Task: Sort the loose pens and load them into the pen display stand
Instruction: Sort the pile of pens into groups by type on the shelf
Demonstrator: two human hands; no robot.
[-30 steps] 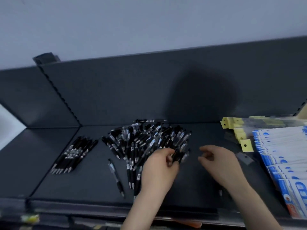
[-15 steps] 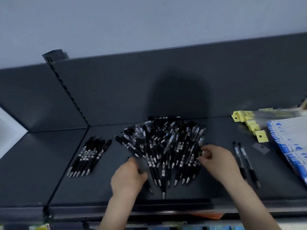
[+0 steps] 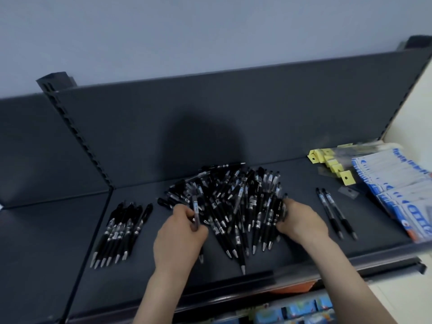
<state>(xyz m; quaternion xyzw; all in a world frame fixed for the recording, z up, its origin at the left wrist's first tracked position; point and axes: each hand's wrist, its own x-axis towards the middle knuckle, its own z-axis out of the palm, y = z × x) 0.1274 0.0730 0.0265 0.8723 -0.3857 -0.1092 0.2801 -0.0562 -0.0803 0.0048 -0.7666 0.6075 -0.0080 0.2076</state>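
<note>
A big loose heap of black pens [image 3: 236, 202] lies in the middle of the dark shelf [image 3: 292, 239]. My left hand [image 3: 180, 237] is at the heap's left edge and pinches one black pen [image 3: 195, 210], held nearly upright. My right hand [image 3: 301, 222] rests on the heap's right edge with its fingers curled in among the pens. A sorted row of several black pens [image 3: 121, 228] lies to the left. Two pens [image 3: 334, 212] lie side by side to the right. No pen display stand is in view.
Yellow hang tags [image 3: 332, 164] and a fanned stack of blue-and-white packets [image 3: 397, 185] fill the shelf's right end. A dark back panel [image 3: 210, 127] rises behind the pens. A slotted upright [image 3: 77, 134] divides this shelf from the one on the left.
My left hand has lifted one pen from the heap's left edge and holds it up. My right hand stays at the heap's right edge. The camera has shifted.
</note>
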